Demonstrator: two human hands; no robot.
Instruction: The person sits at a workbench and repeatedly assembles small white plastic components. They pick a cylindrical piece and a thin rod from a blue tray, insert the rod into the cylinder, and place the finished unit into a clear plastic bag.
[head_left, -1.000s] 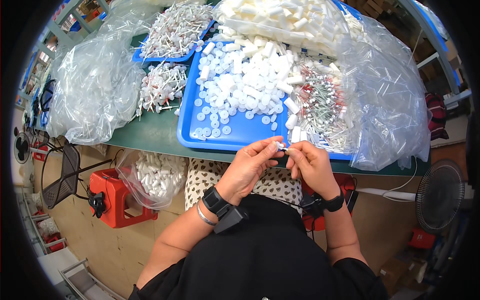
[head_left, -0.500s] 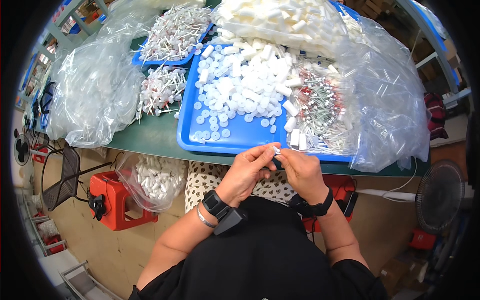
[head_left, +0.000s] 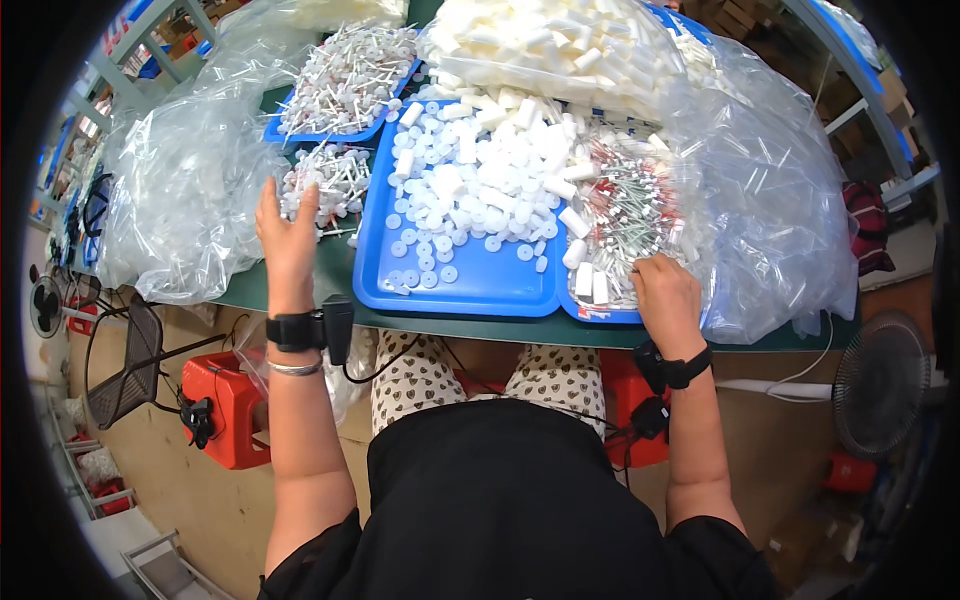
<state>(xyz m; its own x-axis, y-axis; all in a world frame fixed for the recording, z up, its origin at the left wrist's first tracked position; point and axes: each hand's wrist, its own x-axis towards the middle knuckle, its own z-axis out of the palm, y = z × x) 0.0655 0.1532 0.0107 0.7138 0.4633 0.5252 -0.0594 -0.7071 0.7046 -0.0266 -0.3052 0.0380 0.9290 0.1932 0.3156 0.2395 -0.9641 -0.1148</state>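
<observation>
My left hand (head_left: 288,245) is raised at the near edge of a small pile of white-stemmed parts with pale discs (head_left: 338,178). Its fingers are apart and hold nothing I can see. Over the near right edge of a tray of thin metal pins with red and white ends (head_left: 630,200), my right hand (head_left: 670,300) has its fingers curled down and together. Whatever its fingertips grip is hidden. Between the hands lies a blue tray (head_left: 460,292) with translucent round discs (head_left: 440,205) and white foam-like cylinders (head_left: 575,222).
A bag of white cylinders (head_left: 560,45) lies at the back. Clear plastic bags lie left (head_left: 180,210) and right (head_left: 770,190). Behind the small pile, a blue tray holds more stemmed parts (head_left: 350,75). Below the green table (head_left: 460,325) are a red stool (head_left: 225,400) and a fan (head_left: 880,385).
My hands were together at the tray's front edge, pinching a small white piece. They have separated, the left toward the stemmed pile and the right to the pins. The piece no longer shows.
</observation>
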